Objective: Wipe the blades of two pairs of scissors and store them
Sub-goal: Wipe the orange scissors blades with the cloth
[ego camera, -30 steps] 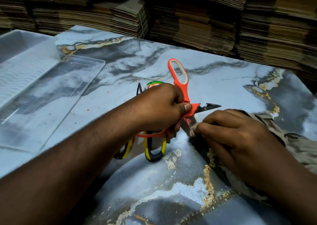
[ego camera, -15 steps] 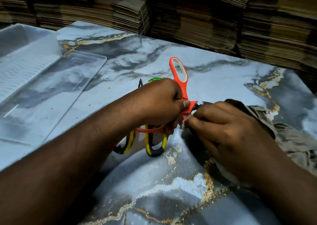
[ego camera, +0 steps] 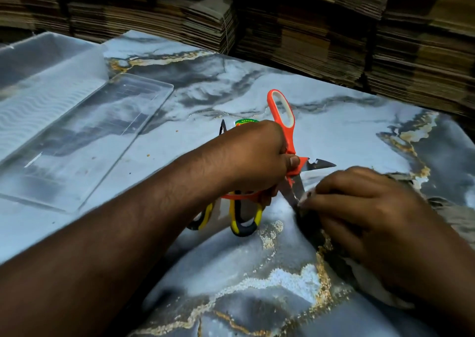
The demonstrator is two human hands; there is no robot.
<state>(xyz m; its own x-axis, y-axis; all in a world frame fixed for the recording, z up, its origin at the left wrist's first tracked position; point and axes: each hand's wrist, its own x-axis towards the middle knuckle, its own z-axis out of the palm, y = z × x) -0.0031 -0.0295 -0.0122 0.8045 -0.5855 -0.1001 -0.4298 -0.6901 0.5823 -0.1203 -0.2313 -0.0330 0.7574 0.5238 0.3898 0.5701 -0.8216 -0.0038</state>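
Orange scissors [ego camera: 288, 141], centre frame, held splayed open so each blade can be wiped on its own. One blade points right, tip free; the other runs down-right into the cloth [ego camera: 312, 223]. Upper handle loop points up, so that half's long axis runs steeply down-right. Left hand [ego camera: 254, 159] curled round the lower handle w/ thumb at the pivot, prob. to steady it. Right hand [ego camera: 359, 208] pinches cloth round the lower blade. Yellow-black scissors [ego camera: 244, 223] lie on table under left hand, unwiped I'd guess. Clear tray [ego camera: 144, 115] sits upper left, likely for storage.
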